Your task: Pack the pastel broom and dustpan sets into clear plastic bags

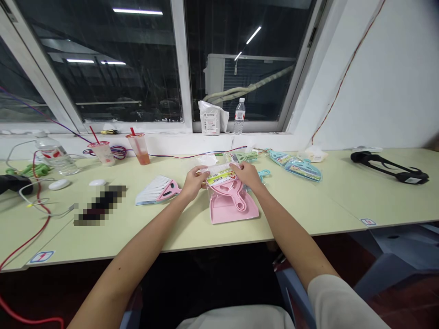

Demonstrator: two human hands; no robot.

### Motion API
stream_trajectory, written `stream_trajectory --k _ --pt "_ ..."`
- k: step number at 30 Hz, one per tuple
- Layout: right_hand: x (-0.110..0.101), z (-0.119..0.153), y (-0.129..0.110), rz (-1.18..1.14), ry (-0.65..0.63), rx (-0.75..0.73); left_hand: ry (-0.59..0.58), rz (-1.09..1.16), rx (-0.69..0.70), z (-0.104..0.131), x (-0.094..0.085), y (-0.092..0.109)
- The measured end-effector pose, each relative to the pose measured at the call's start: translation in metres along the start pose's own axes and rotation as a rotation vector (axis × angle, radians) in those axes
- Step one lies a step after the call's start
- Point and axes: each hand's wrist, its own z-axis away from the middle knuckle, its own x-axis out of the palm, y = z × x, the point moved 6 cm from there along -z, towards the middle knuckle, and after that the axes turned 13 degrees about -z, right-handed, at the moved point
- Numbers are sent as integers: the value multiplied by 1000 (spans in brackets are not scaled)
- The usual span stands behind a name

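Note:
A pink hand brush (pixel 228 188), with clear plastic and a yellow label (pixel 221 177) over its head, lies between my hands, handle towards me. My left hand (pixel 195 183) is closed at the left edge of this wrapped head. My right hand (pixel 247 174) pinches its upper right side, thumb on the label. Under the brush, a pink dustpan (pixel 222 214) rests on the table, its wide edge facing me. To the left lies another pink brush (pixel 168 189) with white bristles. Just beyond my right hand, a blue handle (pixel 264 173) shows in part.
Blue brush sets in plastic (pixel 303 169) lie back right, with a black strap-like device (pixel 389 169) farther right. Drink cups (pixel 140 148), a water bottle (pixel 56 153) and cables (pixel 44 208) occupy the left. Another bottle (pixel 239 118) and a white packet (pixel 210 119) stand on the sill.

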Motion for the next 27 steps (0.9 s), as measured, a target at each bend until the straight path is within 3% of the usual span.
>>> stream_trajectory --k 6,9,12,18,23,27 --pt "-13 0 0 -26 76 75 -4 35 27 2 4 -2" --pt "-27 14 -4 -73 119 86 23 87 35 2 3 -2" --pt "-32 38 -13 -23 47 50 69 154 36 0 1 -1" --pt "-19 72 -42 242 -126 -39 115 311 16 -1 1 0" --pt "-10 64 -52 369 -138 -83 78 345 32 -2 0 0" --pt "-11 38 -38 334 -136 -80 -27 312 67 -1 5 5"
